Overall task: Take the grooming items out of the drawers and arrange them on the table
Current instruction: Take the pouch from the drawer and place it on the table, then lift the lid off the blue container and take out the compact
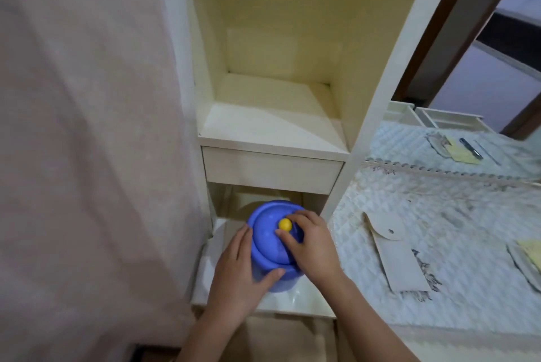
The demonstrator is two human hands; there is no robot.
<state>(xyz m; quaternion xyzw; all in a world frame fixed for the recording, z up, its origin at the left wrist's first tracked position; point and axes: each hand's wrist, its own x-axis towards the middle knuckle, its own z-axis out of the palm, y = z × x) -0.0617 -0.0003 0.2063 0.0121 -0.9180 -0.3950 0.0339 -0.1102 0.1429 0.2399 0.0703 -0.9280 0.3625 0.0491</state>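
A round blue plastic container (pixel 268 241) with a domed lid and a yellow knob (pixel 284 224) stands in the pulled-out lower drawer (pixel 304 300) of a cream cabinet. My left hand (pixel 237 273) wraps its left side, thumb across the front under the lid's rim. My right hand (pixel 310 241) rests on the lid, fingertips beside the yellow knob. Above it, a second drawer (pixel 272 169) is closed.
An open cream shelf niche (pixel 272 115) sits above the drawers. To the right lies a table with a quilted white cover (pixel 456 288), bearing a beige snap pouch (pixel 395 256). A mirror behind reflects the table. A pinkish curtain (pixel 87 142) hangs at left.
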